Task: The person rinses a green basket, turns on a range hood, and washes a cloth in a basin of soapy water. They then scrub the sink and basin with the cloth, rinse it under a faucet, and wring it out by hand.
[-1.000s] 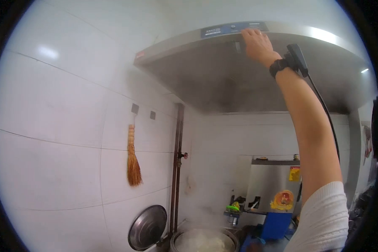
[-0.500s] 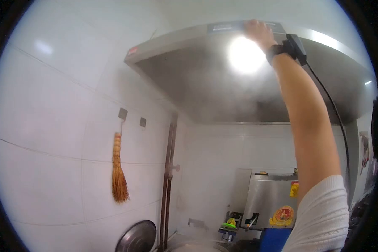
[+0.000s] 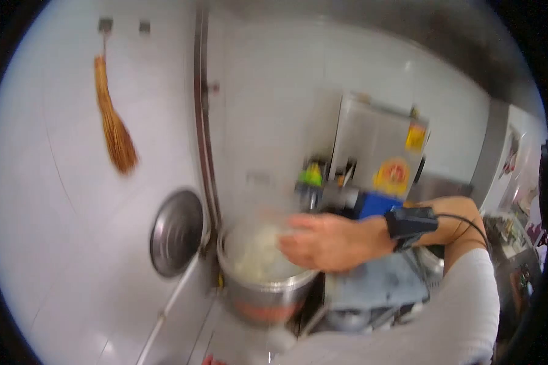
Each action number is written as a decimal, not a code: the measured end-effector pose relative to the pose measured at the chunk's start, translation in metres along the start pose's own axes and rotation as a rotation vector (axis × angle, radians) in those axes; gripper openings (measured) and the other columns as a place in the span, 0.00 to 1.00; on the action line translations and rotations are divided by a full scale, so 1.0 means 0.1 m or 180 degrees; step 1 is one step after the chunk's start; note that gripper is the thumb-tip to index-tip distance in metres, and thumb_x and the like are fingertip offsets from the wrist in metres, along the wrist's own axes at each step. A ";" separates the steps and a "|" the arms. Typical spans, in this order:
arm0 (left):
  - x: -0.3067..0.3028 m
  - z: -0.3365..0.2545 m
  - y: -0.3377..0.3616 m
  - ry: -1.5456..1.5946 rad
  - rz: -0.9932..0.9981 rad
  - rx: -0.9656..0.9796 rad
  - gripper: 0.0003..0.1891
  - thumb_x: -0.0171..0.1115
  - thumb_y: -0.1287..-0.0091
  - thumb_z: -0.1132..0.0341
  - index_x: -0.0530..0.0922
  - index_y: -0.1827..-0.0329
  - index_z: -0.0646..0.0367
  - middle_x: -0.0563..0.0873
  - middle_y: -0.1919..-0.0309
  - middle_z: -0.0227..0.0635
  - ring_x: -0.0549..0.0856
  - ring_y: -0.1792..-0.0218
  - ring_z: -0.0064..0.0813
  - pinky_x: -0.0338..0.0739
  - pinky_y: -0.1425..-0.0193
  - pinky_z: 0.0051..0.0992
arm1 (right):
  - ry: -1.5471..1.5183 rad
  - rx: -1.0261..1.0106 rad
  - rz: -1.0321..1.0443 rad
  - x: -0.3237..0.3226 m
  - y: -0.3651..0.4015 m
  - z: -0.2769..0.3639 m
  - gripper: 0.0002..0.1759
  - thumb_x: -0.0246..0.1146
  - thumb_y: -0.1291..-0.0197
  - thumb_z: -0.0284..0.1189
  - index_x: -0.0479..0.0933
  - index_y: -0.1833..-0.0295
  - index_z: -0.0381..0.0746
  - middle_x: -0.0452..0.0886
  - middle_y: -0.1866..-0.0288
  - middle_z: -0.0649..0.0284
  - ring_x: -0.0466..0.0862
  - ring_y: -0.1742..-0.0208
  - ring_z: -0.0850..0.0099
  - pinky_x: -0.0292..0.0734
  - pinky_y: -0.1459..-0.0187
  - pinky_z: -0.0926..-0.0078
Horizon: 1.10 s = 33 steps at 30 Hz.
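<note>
My right hand [image 3: 319, 243] reaches in from the right, over the right side of a large steaming metal pot [image 3: 268, 304]. Motion smears its fingers, so I cannot make out whether they are apart or closed; no held object shows. A black device [image 3: 411, 225] with a cable is strapped to that wrist. Pale, lumpy contents [image 3: 256, 252] show through the steam inside the pot. My left hand is out of view.
A round metal lid [image 3: 178, 234] leans at the wall left of the pot, near brown vertical pipes [image 3: 204, 121]. A straw brush [image 3: 114, 128] hangs on the tiles. Behind stands a steel cabinet [image 3: 371, 137] with stickers; a grey flat surface [image 3: 377, 283] lies right of the pot.
My right hand has come down from the front panel of the range hood to above the pot. The view has tilted downward, bringing the pot and lid into fuller sight.
</note>
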<state>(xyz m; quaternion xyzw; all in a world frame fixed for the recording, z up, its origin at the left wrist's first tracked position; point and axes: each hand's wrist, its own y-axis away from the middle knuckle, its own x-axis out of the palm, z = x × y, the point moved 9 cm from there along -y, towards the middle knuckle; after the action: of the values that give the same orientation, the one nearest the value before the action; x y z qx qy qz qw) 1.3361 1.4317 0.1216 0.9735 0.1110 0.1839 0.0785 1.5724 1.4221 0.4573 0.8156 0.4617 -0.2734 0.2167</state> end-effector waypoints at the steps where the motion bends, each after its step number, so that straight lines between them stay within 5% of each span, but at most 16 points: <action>1: -0.03 -0.22 0.05 -0.0931 0.0005 0.0588 0.10 0.51 0.43 0.68 0.72 0.60 0.62 0.73 0.75 0.33 0.69 0.77 0.24 0.67 0.72 0.22 | -0.1140 0.0115 0.0026 0.44 0.13 0.42 0.11 0.52 0.60 0.32 0.73 0.68 0.40 0.71 0.62 0.63 0.68 0.52 0.70 0.58 0.45 0.68; 2: 0.06 -0.34 0.14 -0.1833 0.0084 0.1113 0.11 0.51 0.43 0.68 0.72 0.58 0.62 0.75 0.70 0.36 0.70 0.74 0.27 0.68 0.68 0.23 | -0.1743 0.0493 0.0146 0.75 0.22 0.69 0.11 0.53 0.61 0.31 0.72 0.68 0.40 0.71 0.63 0.63 0.69 0.53 0.70 0.59 0.47 0.69; 4: -0.42 0.26 0.07 0.0099 -0.0464 0.0312 0.05 0.47 0.40 0.72 0.70 0.63 0.62 0.69 0.84 0.27 0.67 0.83 0.15 0.60 0.80 0.14 | -0.2834 0.0994 0.0761 1.29 0.44 1.33 0.14 0.55 0.61 0.24 0.72 0.63 0.37 0.71 0.61 0.59 0.69 0.52 0.66 0.61 0.49 0.69; 10: -0.69 0.22 0.71 -0.0337 -0.1084 0.0008 0.06 0.45 0.40 0.73 0.70 0.63 0.62 0.70 0.84 0.26 0.67 0.83 0.13 0.58 0.80 0.13 | -0.4111 0.1554 0.0635 1.83 0.66 2.55 0.14 0.56 0.57 0.24 0.71 0.61 0.36 0.72 0.61 0.59 0.70 0.55 0.64 0.63 0.52 0.69; 12: -0.57 0.13 0.97 -0.0329 -0.1200 0.0091 0.06 0.45 0.40 0.73 0.70 0.62 0.61 0.70 0.84 0.26 0.67 0.83 0.13 0.58 0.81 0.13 | -0.4337 0.1413 0.0716 1.95 0.67 2.73 0.13 0.55 0.57 0.24 0.71 0.62 0.35 0.73 0.63 0.59 0.71 0.55 0.64 0.64 0.53 0.69; 16: -0.50 0.38 1.56 -0.0466 -0.1581 -0.0177 0.07 0.45 0.41 0.74 0.70 0.62 0.61 0.70 0.84 0.27 0.67 0.83 0.14 0.58 0.81 0.13 | -0.4337 0.1063 -0.0166 1.95 0.60 2.94 0.07 0.53 0.61 0.24 0.70 0.71 0.36 0.73 0.72 0.58 0.73 0.65 0.62 0.68 0.62 0.68; 20: -0.64 0.51 2.20 -0.0513 -0.2006 -0.0275 0.08 0.45 0.42 0.75 0.71 0.62 0.63 0.70 0.84 0.26 0.68 0.82 0.16 0.63 0.78 0.15 | -0.4576 0.0529 0.0245 1.92 0.52 3.30 0.14 0.53 0.60 0.22 0.71 0.62 0.36 0.73 0.69 0.59 0.72 0.63 0.63 0.66 0.59 0.67; 23: -0.80 0.42 2.68 -0.0259 -0.2402 -0.0069 0.10 0.45 0.41 0.73 0.72 0.59 0.62 0.70 0.82 0.25 0.68 0.78 0.14 0.65 0.73 0.16 | -0.4556 0.0009 -0.0168 1.84 0.41 3.64 0.16 0.55 0.61 0.22 0.71 0.60 0.37 0.74 0.65 0.58 0.73 0.61 0.62 0.66 0.56 0.65; 25: -0.87 0.35 3.03 0.0028 -0.2692 0.0088 0.09 0.45 0.40 0.73 0.72 0.59 0.62 0.71 0.81 0.26 0.69 0.78 0.15 0.65 0.74 0.16 | -0.4293 -0.0793 0.0579 2.05 0.31 4.13 0.17 0.55 0.63 0.21 0.71 0.60 0.37 0.74 0.64 0.57 0.72 0.59 0.61 0.65 0.54 0.65; 28: -1.03 0.28 3.46 0.0408 -0.2981 0.0226 0.09 0.45 0.38 0.70 0.71 0.58 0.62 0.73 0.79 0.27 0.70 0.77 0.16 0.65 0.72 0.16 | -0.4048 -0.1535 0.0403 1.65 0.05 4.17 0.18 0.56 0.63 0.21 0.70 0.60 0.36 0.74 0.64 0.56 0.72 0.60 0.59 0.66 0.56 0.63; 33: -1.60 0.42 4.71 0.0764 -0.3579 0.0792 0.09 0.45 0.37 0.68 0.72 0.58 0.61 0.73 0.79 0.27 0.69 0.77 0.15 0.64 0.72 0.15 | -0.4042 -0.1271 -0.0784 0.59 -0.40 4.27 0.14 0.57 0.62 0.20 0.71 0.63 0.36 0.74 0.65 0.55 0.72 0.60 0.58 0.66 0.57 0.64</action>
<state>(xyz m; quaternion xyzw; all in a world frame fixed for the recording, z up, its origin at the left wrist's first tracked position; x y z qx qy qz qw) 1.2952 0.9347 0.1194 0.7395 0.6391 0.2085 0.0360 1.4575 1.2202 0.0927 0.3825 0.3761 -0.6316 0.5598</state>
